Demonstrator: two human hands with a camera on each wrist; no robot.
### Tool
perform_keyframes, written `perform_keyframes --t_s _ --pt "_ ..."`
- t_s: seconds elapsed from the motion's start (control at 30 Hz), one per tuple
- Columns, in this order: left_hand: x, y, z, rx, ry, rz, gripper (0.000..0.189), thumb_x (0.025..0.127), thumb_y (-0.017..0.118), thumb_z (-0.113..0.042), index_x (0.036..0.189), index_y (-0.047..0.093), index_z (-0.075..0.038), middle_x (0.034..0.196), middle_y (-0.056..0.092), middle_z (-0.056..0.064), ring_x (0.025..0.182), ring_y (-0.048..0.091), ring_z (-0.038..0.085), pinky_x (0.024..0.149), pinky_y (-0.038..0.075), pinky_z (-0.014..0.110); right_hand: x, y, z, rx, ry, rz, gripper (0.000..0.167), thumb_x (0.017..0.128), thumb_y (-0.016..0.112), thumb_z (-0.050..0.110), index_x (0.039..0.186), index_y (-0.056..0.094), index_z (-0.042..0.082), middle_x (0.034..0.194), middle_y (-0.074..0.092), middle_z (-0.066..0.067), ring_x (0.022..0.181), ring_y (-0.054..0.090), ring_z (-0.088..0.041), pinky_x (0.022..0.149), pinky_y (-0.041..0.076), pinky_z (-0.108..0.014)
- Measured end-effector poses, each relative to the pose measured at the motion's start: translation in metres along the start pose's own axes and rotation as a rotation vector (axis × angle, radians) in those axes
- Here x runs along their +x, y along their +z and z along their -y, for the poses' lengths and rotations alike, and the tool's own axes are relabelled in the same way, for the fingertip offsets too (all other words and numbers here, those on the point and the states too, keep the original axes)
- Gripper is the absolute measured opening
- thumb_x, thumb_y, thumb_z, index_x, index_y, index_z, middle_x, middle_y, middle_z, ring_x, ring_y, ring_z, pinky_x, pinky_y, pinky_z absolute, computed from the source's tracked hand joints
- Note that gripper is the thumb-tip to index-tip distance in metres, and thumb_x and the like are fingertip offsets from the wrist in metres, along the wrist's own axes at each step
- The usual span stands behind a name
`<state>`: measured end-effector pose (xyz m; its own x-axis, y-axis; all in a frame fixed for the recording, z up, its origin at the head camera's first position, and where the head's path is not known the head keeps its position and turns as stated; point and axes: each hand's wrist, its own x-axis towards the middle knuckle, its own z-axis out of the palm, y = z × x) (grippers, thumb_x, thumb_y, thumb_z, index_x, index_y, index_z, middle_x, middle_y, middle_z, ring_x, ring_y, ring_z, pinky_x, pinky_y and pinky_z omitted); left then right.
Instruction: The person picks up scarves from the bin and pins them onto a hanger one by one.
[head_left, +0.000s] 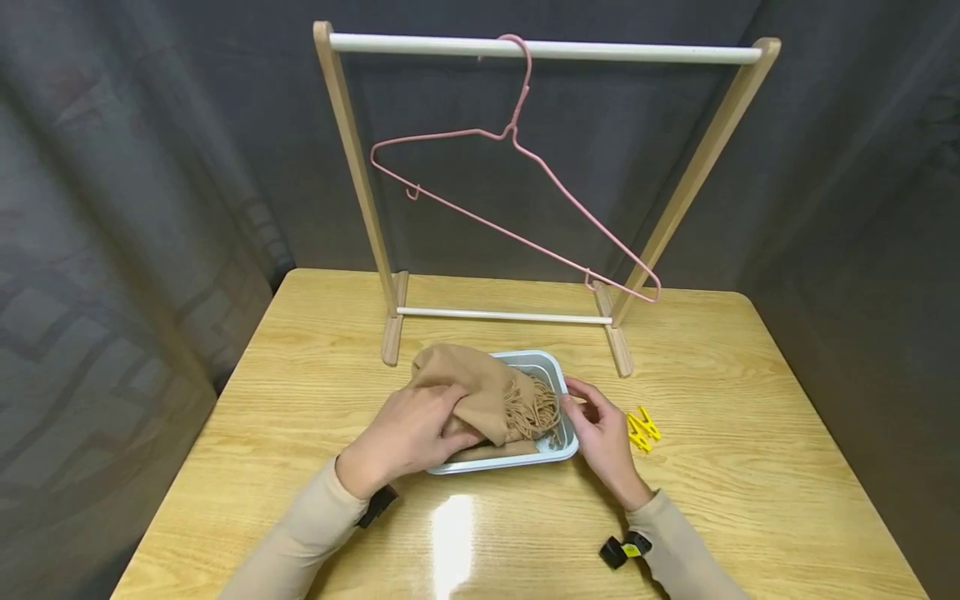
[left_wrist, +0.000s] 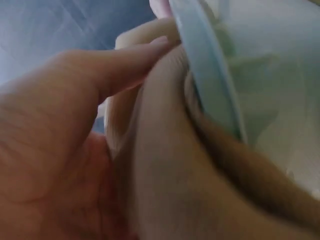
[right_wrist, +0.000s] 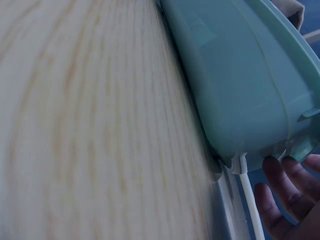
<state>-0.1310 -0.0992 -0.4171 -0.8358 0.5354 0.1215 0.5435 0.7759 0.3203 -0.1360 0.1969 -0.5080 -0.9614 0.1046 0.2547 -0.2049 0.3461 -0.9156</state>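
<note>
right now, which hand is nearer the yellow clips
Right. The right hand is just left of the yellow clips, touching the basin; the left hand is farther left, gripping the brown cloth.

"From where is the head view taken?"

"It is set high and well back, faced forward and down, so that the whole rack (head_left: 435, 45), most of the table (head_left: 750, 433), the left hand (head_left: 408, 429) and the right hand (head_left: 606, 429) are taken in."

"And the left wrist view?"

"It is held very close, so the frame is nearly filled by the left hand, the cloth (head_left: 480, 387) and the rim of the tub (head_left: 495, 463)."

"How is the right wrist view placed?"

"It is set low and near, turned sideways; the tub's outer wall is faced across the table, and the right hand is caught at the corner."

"What is shared?"

"The tub is seen in all three; the cloth is shared by head and left wrist."
</note>
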Motion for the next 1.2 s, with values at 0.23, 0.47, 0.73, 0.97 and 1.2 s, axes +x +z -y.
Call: perform_keyframes --t_s 0.23,0.47,0.73,0.97,1.2 --pt "0.010 0.015 -0.004 0.364 0.216 -0.200 0.075 0.075 0.090 -0.059 0.133 0.069 -0.017 0.135 0.068 0.006 0.128 0.062 0.027 0.109 0.051 0.045 0.000 0.000 -0.001 -0.016 0.005 -0.002 0.029 0.103 0.068 0.006 0.131 0.073 0.003 0.123 0.076 -0.022 0.082 0.071 0.000 0.072 0.059 -0.018" --pt "0.018 0.026 -0.002 0.436 0.203 -0.154 0.065 0.073 0.090 -0.055 0.124 0.074 -0.017 0.125 0.075 0.001 0.125 0.064 0.026 0.117 0.042 0.047 0.000 -0.001 -0.001 -0.013 0.009 -0.008 0.029 0.102 0.069 0.005 0.131 0.074 0.004 0.122 0.076 -0.022 0.082 0.071 -0.001 0.072 0.059 -0.019" --pt "0.032 0.024 0.001 0.453 0.213 -0.208 0.014 0.069 0.085 -0.013 0.076 0.074 -0.020 0.067 0.068 -0.004 0.068 0.066 0.016 0.085 0.053 0.038 -0.001 0.001 0.000 -0.007 0.003 -0.009 0.029 0.101 0.069 0.004 0.130 0.074 0.004 0.122 0.076 -0.022 0.081 0.073 -0.005 0.071 0.060 -0.021" --pt "0.033 -0.007 0.000 0.025 0.202 -0.117 0.040 0.069 0.072 0.006 0.100 0.083 -0.016 0.079 0.075 -0.003 0.072 0.068 0.014 0.074 0.058 0.039 -0.002 0.001 -0.001 -0.023 0.016 -0.006 0.029 0.101 0.071 0.007 0.130 0.074 0.005 0.121 0.077 -0.020 0.081 0.074 -0.008 0.070 0.060 -0.021" --pt "0.026 -0.056 0.001 -0.474 0.058 -0.027 0.043 0.065 0.051 0.014 0.081 0.075 -0.017 0.065 0.052 -0.011 0.059 0.043 0.006 0.056 0.038 0.023 -0.001 0.000 0.000 -0.041 -0.026 -0.021 0.030 0.101 0.070 0.004 0.130 0.073 0.000 0.120 0.076 -0.024 0.078 0.067 0.003 0.069 0.054 -0.015"
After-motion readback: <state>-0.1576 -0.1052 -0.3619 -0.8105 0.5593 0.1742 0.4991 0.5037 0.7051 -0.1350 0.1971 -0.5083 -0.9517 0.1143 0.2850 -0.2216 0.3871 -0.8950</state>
